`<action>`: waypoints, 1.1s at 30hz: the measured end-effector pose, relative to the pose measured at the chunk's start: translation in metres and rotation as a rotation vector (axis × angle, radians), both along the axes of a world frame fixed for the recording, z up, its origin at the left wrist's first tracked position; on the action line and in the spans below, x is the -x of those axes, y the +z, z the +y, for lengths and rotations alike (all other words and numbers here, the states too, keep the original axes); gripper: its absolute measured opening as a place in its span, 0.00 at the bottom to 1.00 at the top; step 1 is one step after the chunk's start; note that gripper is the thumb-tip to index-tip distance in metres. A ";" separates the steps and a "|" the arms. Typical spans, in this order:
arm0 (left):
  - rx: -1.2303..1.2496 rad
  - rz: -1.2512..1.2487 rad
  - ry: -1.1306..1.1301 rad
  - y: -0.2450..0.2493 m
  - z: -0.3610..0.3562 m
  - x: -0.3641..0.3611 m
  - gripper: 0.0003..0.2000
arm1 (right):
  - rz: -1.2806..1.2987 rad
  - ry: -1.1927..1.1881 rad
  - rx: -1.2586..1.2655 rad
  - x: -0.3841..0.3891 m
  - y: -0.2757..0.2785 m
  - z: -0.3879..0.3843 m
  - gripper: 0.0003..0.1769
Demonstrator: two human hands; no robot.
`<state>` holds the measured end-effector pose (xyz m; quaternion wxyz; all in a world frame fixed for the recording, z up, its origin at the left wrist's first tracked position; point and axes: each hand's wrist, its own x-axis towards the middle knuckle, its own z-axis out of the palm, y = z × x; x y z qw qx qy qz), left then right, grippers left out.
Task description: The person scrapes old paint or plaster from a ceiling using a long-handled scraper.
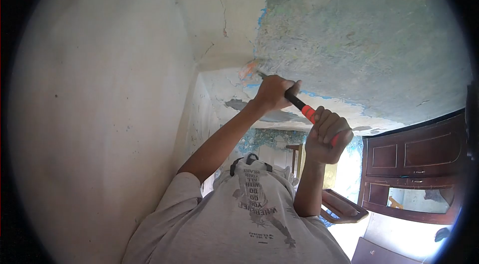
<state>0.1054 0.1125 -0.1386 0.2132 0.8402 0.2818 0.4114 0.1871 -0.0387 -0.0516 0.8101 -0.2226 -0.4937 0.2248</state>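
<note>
My left hand [273, 92] wraps round the black shaft of a long hand tool [295, 100], close to its working end. My right hand [329, 134] grips the red handle at the other end. The tool slants up to the left, and its narrow dark tip [261, 74] is at a reddish bare patch [248, 71] in the peeling paint. I cannot make out the exact shape of the tip. Around the patch, cream paint [214, 19] meets a rough grey-green area [339, 44] along a ragged blue edge.
A pale wall [100, 104] rises close on my left. To the right stands a dark brown wooden cabinet [386, 159] with panelled doors. A wooden-framed object [342, 206] is near my right elbow. Cracks run through the cream paint.
</note>
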 end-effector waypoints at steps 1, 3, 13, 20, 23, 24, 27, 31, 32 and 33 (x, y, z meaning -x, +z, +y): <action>-0.007 -0.026 -0.017 0.005 0.001 -0.001 0.21 | -0.009 0.023 -0.011 0.001 0.004 0.000 0.25; -0.021 -0.077 -0.054 0.013 0.005 -0.002 0.24 | -0.026 0.066 -0.033 -0.002 0.007 0.001 0.23; -0.067 -0.085 -0.011 0.008 0.011 -0.001 0.23 | -0.048 0.011 -0.046 0.002 0.019 0.008 0.21; -0.021 -0.093 -0.009 -0.026 0.022 -0.002 0.23 | -0.008 -0.028 0.016 0.007 -0.007 0.023 0.22; -0.057 -0.165 -0.026 -0.007 0.020 -0.004 0.23 | -0.076 -0.019 -0.012 0.010 0.014 0.015 0.23; -0.064 -0.175 -0.015 -0.003 0.021 -0.005 0.23 | -0.105 -0.017 -0.023 0.014 0.018 0.011 0.23; -0.081 -0.163 -0.018 -0.013 0.025 -0.002 0.23 | -0.111 -0.096 0.042 0.019 0.003 0.021 0.22; -0.075 -0.111 -0.013 -0.017 0.024 -0.003 0.22 | -0.042 -0.051 0.060 0.011 -0.001 0.016 0.22; -0.068 -0.124 -0.029 -0.012 0.022 -0.005 0.22 | -0.062 -0.048 0.032 0.010 0.004 0.012 0.22; -0.061 -0.137 -0.042 0.001 0.018 -0.005 0.22 | -0.081 -0.042 0.003 0.010 0.011 0.007 0.22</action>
